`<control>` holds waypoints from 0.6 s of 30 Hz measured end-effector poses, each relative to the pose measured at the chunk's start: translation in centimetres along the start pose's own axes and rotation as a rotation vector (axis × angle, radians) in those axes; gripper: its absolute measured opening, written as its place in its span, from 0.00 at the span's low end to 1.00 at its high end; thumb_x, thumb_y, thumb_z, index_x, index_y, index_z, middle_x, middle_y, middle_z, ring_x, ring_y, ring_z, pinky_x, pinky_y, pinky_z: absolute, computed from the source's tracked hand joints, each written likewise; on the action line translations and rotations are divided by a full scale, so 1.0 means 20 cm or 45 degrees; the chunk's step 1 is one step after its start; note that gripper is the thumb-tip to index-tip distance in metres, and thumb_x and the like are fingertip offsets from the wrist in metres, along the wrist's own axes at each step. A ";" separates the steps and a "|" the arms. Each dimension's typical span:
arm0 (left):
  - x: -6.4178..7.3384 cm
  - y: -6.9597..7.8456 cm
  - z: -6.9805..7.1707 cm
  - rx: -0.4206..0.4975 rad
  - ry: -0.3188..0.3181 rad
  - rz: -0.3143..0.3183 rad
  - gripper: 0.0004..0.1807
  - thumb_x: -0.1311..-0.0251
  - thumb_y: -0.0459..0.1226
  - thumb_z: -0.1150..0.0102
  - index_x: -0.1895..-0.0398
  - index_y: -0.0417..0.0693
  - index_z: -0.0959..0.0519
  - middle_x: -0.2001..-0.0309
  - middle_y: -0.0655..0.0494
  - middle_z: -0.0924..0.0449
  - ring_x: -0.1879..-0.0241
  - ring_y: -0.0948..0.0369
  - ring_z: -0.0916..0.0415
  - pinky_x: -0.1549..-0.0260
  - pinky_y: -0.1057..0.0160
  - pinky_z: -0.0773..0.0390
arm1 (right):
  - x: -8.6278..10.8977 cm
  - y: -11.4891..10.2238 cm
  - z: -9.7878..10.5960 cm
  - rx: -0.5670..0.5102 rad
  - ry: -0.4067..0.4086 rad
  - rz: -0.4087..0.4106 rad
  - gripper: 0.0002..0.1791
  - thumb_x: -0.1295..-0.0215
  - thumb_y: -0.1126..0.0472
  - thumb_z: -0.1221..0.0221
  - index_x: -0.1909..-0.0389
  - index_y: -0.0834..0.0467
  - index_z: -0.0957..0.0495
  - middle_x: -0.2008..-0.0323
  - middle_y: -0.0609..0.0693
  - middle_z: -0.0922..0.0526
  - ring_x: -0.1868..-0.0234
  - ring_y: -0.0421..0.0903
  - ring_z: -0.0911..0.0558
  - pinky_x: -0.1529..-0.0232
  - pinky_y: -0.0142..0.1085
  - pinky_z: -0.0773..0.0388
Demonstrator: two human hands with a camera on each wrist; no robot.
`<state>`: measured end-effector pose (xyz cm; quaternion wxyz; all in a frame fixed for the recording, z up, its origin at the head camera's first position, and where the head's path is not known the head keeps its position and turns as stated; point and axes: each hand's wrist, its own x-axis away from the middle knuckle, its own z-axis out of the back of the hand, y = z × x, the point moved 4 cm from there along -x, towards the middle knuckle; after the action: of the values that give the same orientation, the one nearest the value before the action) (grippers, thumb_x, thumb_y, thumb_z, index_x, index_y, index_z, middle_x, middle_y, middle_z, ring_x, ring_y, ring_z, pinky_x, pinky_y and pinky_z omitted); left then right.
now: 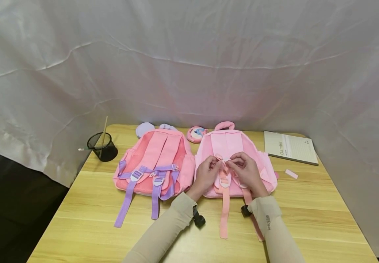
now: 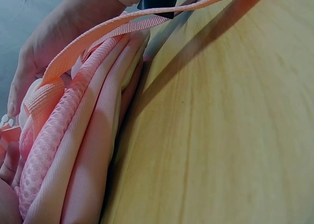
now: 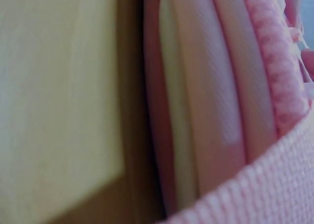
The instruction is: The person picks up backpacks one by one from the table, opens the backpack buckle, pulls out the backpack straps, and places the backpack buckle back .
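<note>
A light pink backpack lies with its shoulder-strap side up, orange webbing straps trailing toward the front edge. Over its middle, my left hand and right hand meet, fingertips close together. Each pinches part of the thin orange chest strap; a small white buckle piece shows between them, partly hidden by fingers. In the left wrist view, the right hand reaches over the backpack's mesh edge. The right wrist view mostly shows the backpack's side.
Left of it lies a coral backpack with purple straps. A black mesh pen cup stands at far left. A round pink pouch sits behind; a notebook and white slip lie right.
</note>
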<state>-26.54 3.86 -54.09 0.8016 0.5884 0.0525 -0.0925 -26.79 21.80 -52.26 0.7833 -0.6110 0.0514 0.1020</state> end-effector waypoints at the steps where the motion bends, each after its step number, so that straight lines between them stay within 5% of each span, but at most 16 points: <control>1: 0.00 0.00 0.00 0.008 0.003 0.004 0.11 0.27 0.46 0.40 0.56 0.48 0.18 0.68 0.55 0.17 0.67 0.67 0.25 0.63 0.68 0.25 | 0.00 -0.02 0.00 -0.002 -0.004 0.002 0.16 0.32 0.62 0.32 0.51 0.69 0.22 0.61 0.68 0.13 0.62 0.36 0.14 0.59 0.25 0.19; 6: 0.00 0.00 0.00 0.035 -0.013 0.017 0.11 0.27 0.46 0.40 0.55 0.49 0.17 0.66 0.56 0.16 0.67 0.68 0.24 0.63 0.67 0.24 | 0.00 -0.03 0.00 0.017 -0.039 0.018 0.16 0.29 0.63 0.35 0.46 0.67 0.19 0.55 0.68 0.14 0.59 0.37 0.15 0.58 0.26 0.19; 18: 0.01 0.01 -0.01 -0.073 -0.039 -0.002 0.15 0.32 0.52 0.36 0.52 0.54 0.17 0.68 0.61 0.18 0.68 0.69 0.25 0.64 0.67 0.24 | -0.01 0.01 0.01 0.119 -0.009 0.011 0.12 0.29 0.56 0.34 0.55 0.61 0.13 0.61 0.59 0.11 0.64 0.38 0.17 0.64 0.27 0.22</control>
<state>-26.27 4.03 -54.09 0.8188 0.5635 0.0434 -0.1007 -26.96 21.98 -52.36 0.8108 -0.5730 0.0561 0.1051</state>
